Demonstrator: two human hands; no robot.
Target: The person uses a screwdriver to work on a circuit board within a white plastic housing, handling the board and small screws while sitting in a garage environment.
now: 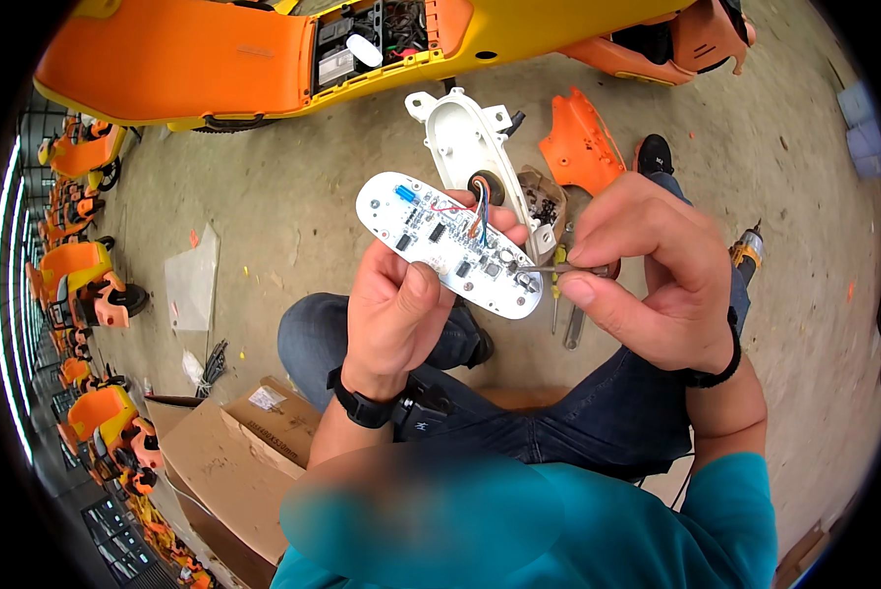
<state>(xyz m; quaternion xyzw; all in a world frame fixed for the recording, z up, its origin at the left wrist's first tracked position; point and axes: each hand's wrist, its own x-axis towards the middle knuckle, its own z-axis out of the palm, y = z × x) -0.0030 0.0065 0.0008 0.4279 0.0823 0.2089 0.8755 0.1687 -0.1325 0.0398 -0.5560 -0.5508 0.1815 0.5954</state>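
Observation:
My left hand grips a white, long rounded circuit board, thumb on its face and fingers behind it. The board is tilted, with dark chips and a blue part on it. Coloured wires run from it toward an open white plastic housing beyond. In my right hand, a slim pointed metal tool is pinched between thumb and forefinger. Its tip lies over the board's right end; whether it touches cannot be made out.
An orange and yellow vehicle body with an open wiring bay crosses the far side. On the floor lie an orange panel, a bag of screws and a screwdriver. A power drill is at right, a cardboard box at left.

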